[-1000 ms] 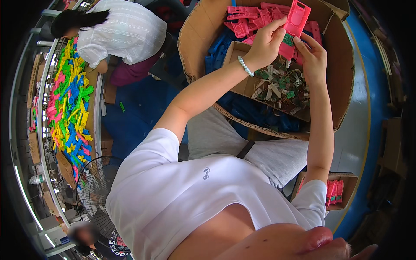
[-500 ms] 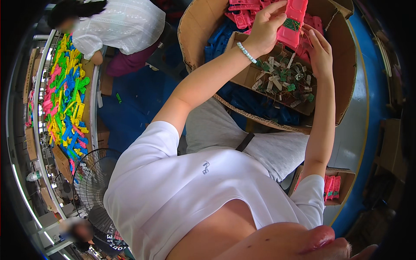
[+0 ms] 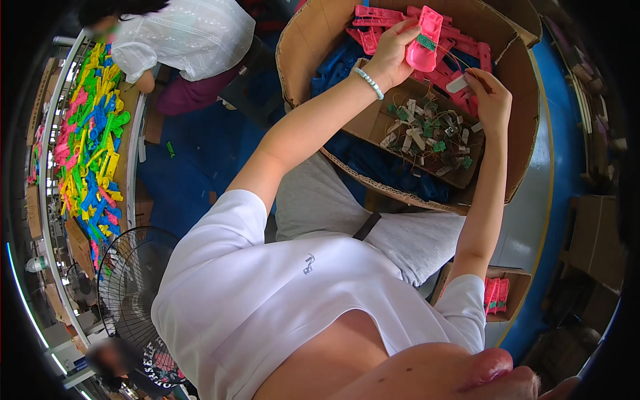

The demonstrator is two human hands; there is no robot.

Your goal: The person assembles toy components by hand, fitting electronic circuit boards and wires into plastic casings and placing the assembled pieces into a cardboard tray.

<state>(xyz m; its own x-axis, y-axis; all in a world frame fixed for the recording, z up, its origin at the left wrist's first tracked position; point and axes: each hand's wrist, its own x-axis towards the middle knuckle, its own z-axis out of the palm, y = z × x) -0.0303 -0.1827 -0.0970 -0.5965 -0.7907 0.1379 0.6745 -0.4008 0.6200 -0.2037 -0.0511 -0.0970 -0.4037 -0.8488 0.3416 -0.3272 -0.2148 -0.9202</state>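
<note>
My left hand (image 3: pixel 393 57) grips a pink plastic shell (image 3: pixel 421 59) with its fingers closed round the edge. Across the shell's middle sits a small green circuit board (image 3: pixel 427 43). Thin wires run from around the board toward my right hand (image 3: pixel 492 100). There, a flat white piece (image 3: pixel 457 84) is pinched between thumb and fingers, held apart from the shell. Below both hands, a cardboard tray (image 3: pixel 373 127) holds a tangle of green boards, white pieces and wires (image 3: pixel 433 133). More pink shells (image 3: pixel 380 20) lie just beyond my left hand.
A big round-edged cardboard box (image 3: pixel 527 133) surrounds the tray, with blue plastic parts (image 3: pixel 360 153) beneath it. A small box of pink shells (image 3: pixel 497 293) stands by my right elbow. At left are a fan (image 3: pixel 133 287), a table of coloured parts (image 3: pixel 93 147) and a seated person (image 3: pixel 187 40).
My hands have moved apart. The left has drawn the pink shell slightly left and down; the right, earlier beside the shell, now shows a white piece on wires.
</note>
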